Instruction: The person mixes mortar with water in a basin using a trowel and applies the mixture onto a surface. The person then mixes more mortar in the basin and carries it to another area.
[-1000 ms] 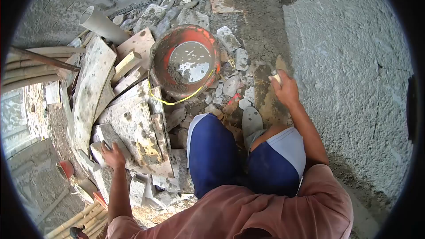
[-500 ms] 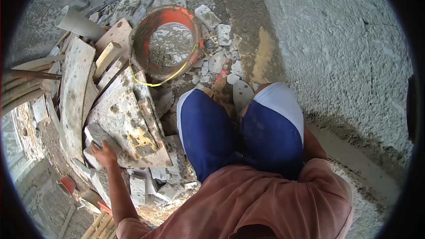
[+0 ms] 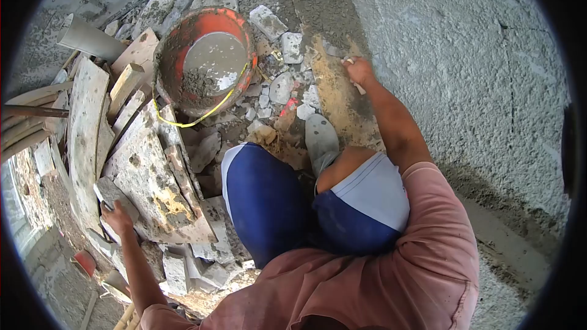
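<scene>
My right hand (image 3: 359,72) is closed around the pale wooden handle of a trowel (image 3: 333,49). Its grey blade rests against the mortar-covered strip (image 3: 342,95) beside the rough wall. At the left, my left hand (image 3: 117,219) grips the edge of a grey rectangular block (image 3: 115,197), whose exact kind I cannot make out. That block lies against a mortar-stained board (image 3: 143,174). Between the two hands, farther off, stands an orange-red bucket (image 3: 160,64) caked with mortar. It holds watery grey mortar (image 3: 214,55), and its yellow handle (image 3: 202,121) hangs over the near side.
Broken rubble (image 3: 281,88) covers the ground right of the bucket. Loose planks (image 3: 85,119) and a grey pipe (image 3: 88,36) lie at the left. The rough plastered wall (image 3: 452,55) fills the right side. My bent knees (image 3: 257,201) are in front.
My right hand, hidden before, now reaches forward on the right with the trowel. The left hand stays at the grey block. The view has shifted, so the bucket appears farther left.
</scene>
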Demonstrator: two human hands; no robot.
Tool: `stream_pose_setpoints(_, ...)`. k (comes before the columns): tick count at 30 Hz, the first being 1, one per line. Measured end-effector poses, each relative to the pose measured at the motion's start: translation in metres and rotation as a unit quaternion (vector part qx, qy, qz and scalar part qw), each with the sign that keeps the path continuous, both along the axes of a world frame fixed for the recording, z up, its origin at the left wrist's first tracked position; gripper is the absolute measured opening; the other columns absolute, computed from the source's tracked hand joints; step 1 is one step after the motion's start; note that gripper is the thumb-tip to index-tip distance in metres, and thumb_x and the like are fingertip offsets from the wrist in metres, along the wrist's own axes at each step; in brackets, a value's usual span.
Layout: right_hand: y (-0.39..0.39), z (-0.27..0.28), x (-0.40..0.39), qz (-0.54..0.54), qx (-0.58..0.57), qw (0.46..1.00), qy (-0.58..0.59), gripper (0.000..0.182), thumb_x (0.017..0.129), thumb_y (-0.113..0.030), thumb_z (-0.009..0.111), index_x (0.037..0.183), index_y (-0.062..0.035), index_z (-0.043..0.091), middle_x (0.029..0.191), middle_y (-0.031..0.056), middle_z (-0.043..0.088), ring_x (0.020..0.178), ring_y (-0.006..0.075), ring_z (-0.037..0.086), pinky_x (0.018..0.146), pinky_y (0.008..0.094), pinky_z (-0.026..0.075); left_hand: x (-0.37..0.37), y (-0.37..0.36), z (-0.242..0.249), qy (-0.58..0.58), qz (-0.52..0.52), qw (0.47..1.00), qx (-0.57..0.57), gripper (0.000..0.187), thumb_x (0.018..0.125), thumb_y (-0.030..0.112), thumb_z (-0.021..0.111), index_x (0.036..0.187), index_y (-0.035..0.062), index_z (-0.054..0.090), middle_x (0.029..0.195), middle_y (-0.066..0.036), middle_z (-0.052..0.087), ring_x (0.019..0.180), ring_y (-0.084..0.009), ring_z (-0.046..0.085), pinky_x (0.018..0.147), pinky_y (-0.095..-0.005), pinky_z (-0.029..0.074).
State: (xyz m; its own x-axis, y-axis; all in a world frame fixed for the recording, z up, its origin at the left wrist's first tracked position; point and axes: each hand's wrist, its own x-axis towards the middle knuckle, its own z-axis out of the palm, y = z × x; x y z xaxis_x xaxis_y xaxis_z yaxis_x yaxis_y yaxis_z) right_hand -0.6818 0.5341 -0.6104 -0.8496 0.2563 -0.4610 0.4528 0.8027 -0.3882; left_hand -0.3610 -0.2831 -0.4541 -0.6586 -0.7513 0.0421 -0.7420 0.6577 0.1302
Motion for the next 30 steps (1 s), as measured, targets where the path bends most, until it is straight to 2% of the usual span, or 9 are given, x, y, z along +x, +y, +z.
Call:
stream_pose_setpoints(1,0.003,-0.011,-0.01,0.031,0.049,0.995,0.076,0.047,0.093,-0.043,0.065,0.107,0.0021,0.068,0.088,0.0193,0.071,0.063,0.0323,0.068,0.069,0.043,0.054,-0.001,0.003,0.002,-0.01,0.005,1.0,-0.008,0.075,0.088,0.037,0.058,0.145,-0.0076,0.042,0.144,-0.031,0.046,0.132,-0.0443,0.044,0.113,-0.0476,0.034)
stream_pose_setpoints(4,-0.011,0.031,-0.014,0.07,0.056,0.986,0.143,0.049,0.092,-0.045,0.064,0.108,0.0007,0.069,0.099,0.0234,0.072,0.076,0.0395,0.071,0.075,0.0458,0.054,-0.008,0.023,0.015,-0.029,0.021,0.999,-0.026,0.073,0.087,0.036,0.059,0.145,-0.0052,0.044,0.144,-0.029,0.047,0.132,-0.0445,0.044,0.111,-0.0488,0.036)
stream_pose_setpoints(6,-0.037,0.098,-0.009,0.117,0.048,0.982,0.142,0.052,0.091,-0.044,0.063,0.122,-0.0017,0.066,0.114,0.0273,0.069,0.105,0.0451,0.066,0.091,0.0494,0.052,-0.005,0.018,0.011,-0.033,0.017,0.998,-0.051,0.072,0.087,0.037,0.06,0.146,-0.0023,0.043,0.147,-0.025,0.047,0.133,-0.0429,0.046,0.111,-0.0491,0.038)
stream_pose_setpoints(11,-0.116,0.238,0.004,0.342,0.107,0.914,0.192,0.041,0.094,-0.036,0.062,0.119,-0.0031,0.062,0.107,0.0257,0.07,0.098,0.046,0.066,0.085,0.0522,0.053,-0.023,0.055,0.044,-0.087,0.143,0.986,0.006,0.074,0.086,0.043,0.061,0.152,0.0141,0.039,0.159,-0.01,0.037,0.141,-0.0366,0.04,0.103,-0.0705,0.037)
stream_pose_setpoints(19,-0.214,0.377,-0.039,0.459,0.172,0.8,0.346,0.031,0.096,-0.031,0.062,0.112,-0.0054,0.055,0.107,0.02,0.066,0.089,0.0431,0.067,0.074,0.0536,0.053,-0.025,0.064,0.055,-0.069,0.146,0.987,0.017,0.073,0.086,0.041,0.06,0.151,0.014,0.04,0.158,-0.009,0.038,0.139,-0.0355,0.042,0.101,-0.0698,0.038)
stream_pose_setpoints(24,-0.222,0.302,-0.058,0.408,0.019,0.783,0.47,0.035,0.097,-0.026,0.063,0.121,-0.0034,0.054,0.109,0.0184,0.065,0.087,0.0439,0.066,0.074,0.0509,0.053,-0.025,0.05,0.039,-0.04,0.13,0.991,0.0,0.073,0.086,0.04,0.059,0.151,0.0122,0.041,0.157,-0.011,0.039,0.139,-0.0364,0.043,0.103,-0.0673,0.038)
stream_pose_setpoints(26,-0.198,0.23,-0.064,0.459,0.026,0.785,0.416,0.037,0.097,-0.03,0.063,0.121,-0.0028,0.053,0.106,0.0225,0.066,0.089,0.0455,0.066,0.076,0.0504,0.053,-0.025,0.061,0.045,-0.037,0.126,0.991,0.004,0.072,0.086,0.039,0.058,0.15,0.0097,0.042,0.155,-0.015,0.041,0.139,-0.0378,0.042,0.107,-0.0621,0.038)
stream_pose_setpoints(29,-0.167,0.187,-0.072,0.422,0.097,0.884,0.177,0.033,0.098,-0.027,0.06,0.119,-0.0026,0.053,0.097,0.0237,0.067,0.088,0.0483,0.063,0.076,0.0505,0.051,-0.015,0.042,0.026,-0.025,0.083,0.996,-0.021,0.073,0.086,0.04,0.058,0.149,0.0069,0.043,0.153,-0.019,0.042,0.138,-0.039,0.043,0.11,-0.0553,0.039)
stream_pose_setpoints(30,-0.153,0.18,-0.079,0.383,0.055,0.902,0.192,0.035,0.098,-0.029,0.06,0.117,-0.0013,0.053,0.093,0.0239,0.067,0.084,0.0461,0.065,0.075,0.0493,0.052,-0.017,0.044,0.028,-0.024,0.086,0.996,-0.018,0.072,0.086,0.038,0.058,0.148,0.0047,0.043,0.152,-0.021,0.042,0.138,-0.0406,0.043,0.111,-0.0497,0.039)
